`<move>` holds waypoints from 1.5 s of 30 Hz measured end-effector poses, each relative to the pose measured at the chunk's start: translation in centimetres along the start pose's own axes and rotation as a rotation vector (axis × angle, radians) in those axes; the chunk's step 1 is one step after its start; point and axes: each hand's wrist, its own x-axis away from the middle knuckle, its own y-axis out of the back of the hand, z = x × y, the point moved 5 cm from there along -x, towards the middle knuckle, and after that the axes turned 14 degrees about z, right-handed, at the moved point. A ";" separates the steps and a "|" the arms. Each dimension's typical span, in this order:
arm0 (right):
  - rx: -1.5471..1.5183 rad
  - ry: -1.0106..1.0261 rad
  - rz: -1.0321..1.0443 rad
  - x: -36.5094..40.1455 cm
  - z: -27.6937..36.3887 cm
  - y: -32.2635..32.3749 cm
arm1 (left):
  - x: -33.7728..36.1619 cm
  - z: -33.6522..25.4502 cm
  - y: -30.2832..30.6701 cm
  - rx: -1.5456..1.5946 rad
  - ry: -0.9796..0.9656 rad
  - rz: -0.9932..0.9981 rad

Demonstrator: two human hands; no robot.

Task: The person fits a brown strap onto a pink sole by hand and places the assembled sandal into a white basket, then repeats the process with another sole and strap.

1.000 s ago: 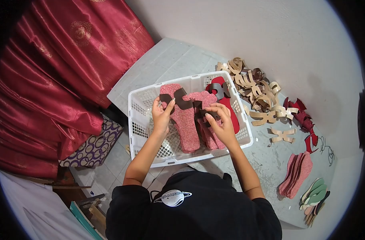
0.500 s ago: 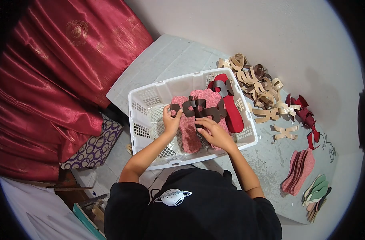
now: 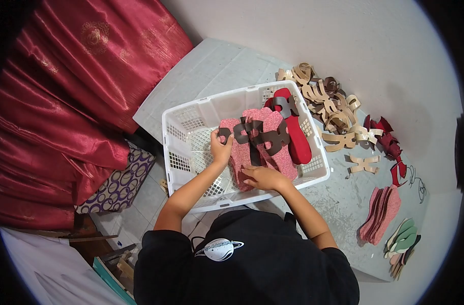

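Note:
In the head view, my left hand [image 3: 222, 148] is closed on the left edge of a pink speckled slipper [image 3: 240, 155], thumb beside its dark brown strap [image 3: 240, 131]. My right hand [image 3: 264, 178] lies with fingers extended on the heel end of that slipper. Beside it to the right is a second pink slipper [image 3: 284, 161] with a brown strap [image 3: 275, 139]. A red slipper [image 3: 299, 145] with a dark strap lies along the basket's right side. All of them sit inside a white plastic basket [image 3: 211, 104]; the fingertips of my left hand are partly hidden.
The basket stands on a grey table [image 3: 338, 198]. Right of it are a heap of beige and brown straps [image 3: 333, 104], dark red straps [image 3: 389, 145], a stack of pink soles [image 3: 379, 213] and green soles [image 3: 405, 236]. A red curtain [image 3: 89, 91] hangs at left.
My right hand has moved down from the straps to the heel end of the left pink slipper. My left hand keeps its hold at the strap side, shifted slightly.

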 end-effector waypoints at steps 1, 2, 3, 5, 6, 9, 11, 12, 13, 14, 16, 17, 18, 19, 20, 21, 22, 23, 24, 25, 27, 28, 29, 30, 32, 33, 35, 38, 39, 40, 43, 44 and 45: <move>-0.001 0.001 0.001 -0.3 -0.1 -0.2 | -0.2 0.3 0.1 -0.001 0.001 -0.001; 0.025 -0.032 0.034 -0.6 -0.4 -0.5 | -0.4 0.6 0.1 -0.014 -0.009 0.022; 0.050 -0.067 0.067 -0.8 -0.6 -0.8 | -0.5 0.7 0.1 -0.027 -0.018 0.045; 0.051 -0.079 0.098 -1.0 -0.7 -1.0 | -0.5 0.9 0.1 -0.013 -0.048 0.045; 0.055 -0.091 0.126 -1.0 -0.8 -1.2 | -0.5 0.9 0.0 0.002 -0.081 0.044; 0.055 -0.116 0.127 -1.2 -1.4 -1.7 | -0.5 1.1 0.0 -0.025 -0.118 0.017; 0.048 -0.136 0.116 -0.9 -1.7 -1.6 | -0.5 1.5 0.1 -0.057 -0.131 0.002; 0.043 -0.154 0.102 -0.6 -1.4 -1.2 | -0.5 1.5 0.2 -0.089 -0.148 -0.013; 0.042 -0.155 0.103 -0.3 -1.1 -0.8 | -0.5 1.6 0.2 -0.089 -0.146 -0.012; -0.005 -0.206 -0.019 0.3 -1.1 0.2 | -0.6 1.7 0.2 -0.079 -0.155 -0.012; -0.052 -0.245 -0.250 0.8 -1.6 1.2 | -0.5 1.3 0.2 -0.070 -0.161 -0.014; -0.051 -0.245 -0.248 0.5 -2.3 0.8 | -0.4 1.2 0.1 -0.021 -0.154 -0.002; -0.043 -0.172 -0.360 0.8 -2.0 1.5 | -0.4 1.0 0.0 0.027 -0.146 0.010; -0.034 -0.099 -0.472 1.1 -1.6 2.1 | -0.3 0.8 0.1 0.029 -0.145 0.009; -0.035 -0.100 -0.470 1.3 -1.7 2.3 | -0.2 0.5 0.1 0.034 -0.153 0.016; -0.156 -0.106 -0.372 2.1 -0.2 3.4 | -0.1 0.3 0.1 0.040 -0.161 0.024; -0.277 -0.112 -0.272 2.4 0.5 3.8 | -0.1 0.2 0.1 0.041 -0.160 0.023; -0.277 -0.111 -0.270 2.4 0.4 3.6 | -0.1 0.3 0.1 0.084 -0.152 0.040; 0.000 -0.049 -0.537 3.2 1.0 4.6 | -0.1 0.1 0.0 0.127 -0.144 0.057; 0.283 0.016 -0.796 4.3 2.0 5.1 | -0.1 -0.1 0.1 0.126 -0.143 0.056; 0.407 -0.046 -0.787 3.8 2.0 5.7 | 0.0 0.0 0.0 0.165 -0.101 0.068; 0.533 -0.107 -0.776 3.6 2.0 6.0 | 0.0 0.0 0.0 0.163 -0.101 0.070; 0.532 -0.107 -0.779 3.4 1.8 6.3 | 0.0 -0.1 0.0 0.145 -0.111 0.063; 0.528 -0.187 -0.711 2.8 1.0 6.3 | -0.1 0.0 0.0 0.127 -0.121 0.056; 0.539 -0.310 -0.646 1.7 -0.5 5.9 | -0.2 0.4 0.1 0.133 -0.109 0.047; 0.540 -0.307 -0.646 1.5 -0.6 5.8 | -0.3 0.7 0.2 0.139 -0.093 0.040; 0.590 -0.384 -0.575 0.9 -1.2 5.5 | -0.4 1.3 0.4 0.124 -0.103 0.032; 0.646 -0.405 -0.624 0.2 -1.9 5.1 | -0.5 1.4 0.7 0.089 -0.115 0.028; 0.646 -0.404 -0.623 0.2 -2.0 5.1 | -0.4 1.5 0.8 0.067 -0.116 0.029; 0.646 -0.406 -0.629 0.2 -2.0 5.1 | -0.5 1.7 0.9 0.067 -0.115 0.029; 0.642 -0.411 -0.638 0.2 -2.0 5.0 | -0.3 0.8 0.9 0.051 -0.133 0.031; 0.639 -0.412 -0.644 0.2 -1.9 5.1 | -0.2 0.6 1.0 0.052 -0.083 0.050; 0.641 -0.413 -0.644 0.2 -2.0 5.1 | -0.1 0.5 0.9 0.052 -0.033 0.068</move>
